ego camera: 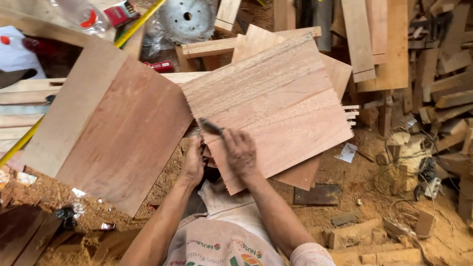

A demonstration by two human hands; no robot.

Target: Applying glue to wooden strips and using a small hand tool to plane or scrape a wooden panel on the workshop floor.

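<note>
At the far left edge of the frame a yellow strip (19,143) runs diagonally across stacked pale planks (22,93), and it shows again at the top near a clear plastic bottle (81,15) and a small red box (120,12). Just right of that, a large reddish-brown board (113,133) fills the left-centre of the frame, tilted like a diamond, with a lighter face along its upper left side. At the top centre a round saw blade (187,18) lies among wood offcuts.

In the middle, the left hand (193,165) sits at the gap between the two boards, its fingers curled under the near edge of the lighter panel; how tightly it grips I cannot tell, since the fingertips are hidden. Just to its right, the right hand (240,151) rests on top of the pale wooden panel (276,106) and is closed around a dark pencil-like tool (211,126), whose tip touches the panel's surface near its left edge. This panel is made of several strips joined side by side, lies tilted in the centre of the frame, and overlaps other boards beneath it; small splinters stick out along its right edge.

To the right, the floor is covered in sawdust (364,192), with short blocks scattered about. A pile of wood scraps (443,98) fills the right edge, and upright planks (374,39) stand at the upper right.
</note>
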